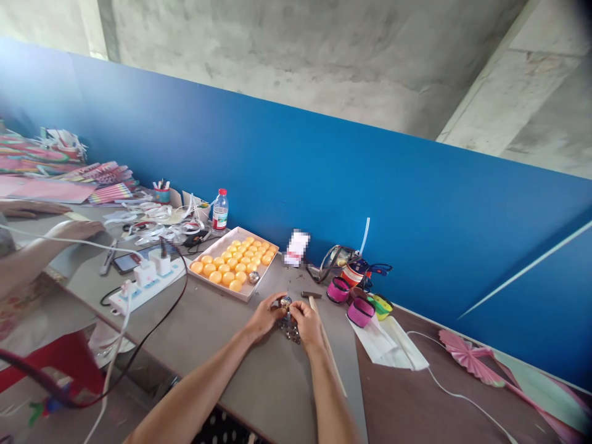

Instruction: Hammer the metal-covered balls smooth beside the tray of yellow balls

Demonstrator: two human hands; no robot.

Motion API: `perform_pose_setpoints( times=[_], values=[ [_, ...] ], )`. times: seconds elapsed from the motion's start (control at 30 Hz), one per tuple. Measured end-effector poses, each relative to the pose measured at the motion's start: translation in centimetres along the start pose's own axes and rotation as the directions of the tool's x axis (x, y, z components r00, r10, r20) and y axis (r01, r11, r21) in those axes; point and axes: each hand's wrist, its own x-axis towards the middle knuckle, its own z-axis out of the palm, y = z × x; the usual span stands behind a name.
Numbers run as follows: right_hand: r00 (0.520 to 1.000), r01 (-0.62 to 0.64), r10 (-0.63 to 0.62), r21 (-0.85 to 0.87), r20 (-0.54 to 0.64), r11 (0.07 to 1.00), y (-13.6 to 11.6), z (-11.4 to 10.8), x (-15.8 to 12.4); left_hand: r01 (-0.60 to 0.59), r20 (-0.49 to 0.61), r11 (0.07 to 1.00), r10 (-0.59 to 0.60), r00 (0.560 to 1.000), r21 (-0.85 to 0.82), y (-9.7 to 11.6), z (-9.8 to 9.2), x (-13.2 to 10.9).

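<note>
Near the front of the grey tabletop, my left hand [265, 317] has its fingers closed on a shiny silver ball [285, 301]. My right hand [307, 320] meets it from the other side, thumb and fingertips pinched at the ball's lower edge; whatever is between them is too small to name. Below the fingertips lies a cluster of small shiny metal pieces [291, 333]. A hammer [326, 339] with a wooden handle rests just right of my right hand. Behind my left hand, a shallow white tray [222, 295] holds rows of orange balls [227, 279] and one silver ball [254, 277].
A power strip [152, 285] with cables, a phone [134, 259] and a bottle [221, 211] are on the left. At right lie tape rolls [361, 312], white sheets [393, 345] and a pink fan-shaped piece [469, 357]. Another person's hand [81, 230] is at far left.
</note>
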Motion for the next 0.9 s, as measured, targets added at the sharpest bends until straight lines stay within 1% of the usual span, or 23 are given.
perform_pose_setpoints(
  times=[0.17,0.47,0.7,0.8,0.9],
  values=[
    [1.0,0.01,-0.01,-0.009,-0.022,1.0,0.1,0.1,0.1,0.0,0.005,1.0,0.0,1.0,0.005,0.0,0.1,-0.1],
    [0.999,0.012,-0.014,-0.04,-0.046,0.999,0.2,0.1,0.2,-0.036,-0.001,0.995,0.037,0.999,0.093,-1.0,-0.1,0.2],
    [0.995,-0.001,-0.007,-0.084,-0.099,0.996,0.3,0.3,0.1,-0.086,0.005,0.983,0.086,0.996,0.162,-1.5,-0.4,0.3],
    [0.995,0.014,-0.022,-0.085,-0.093,0.996,0.2,0.4,0.1,-0.056,0.0,0.989,0.056,0.998,0.139,-1.1,-0.3,0.2],
    [0.992,0.091,-0.099,-0.104,-0.073,0.99,0.0,0.0,0.3,0.003,-0.023,0.998,-0.002,1.0,0.056,-0.4,0.0,0.1]
  ],
)
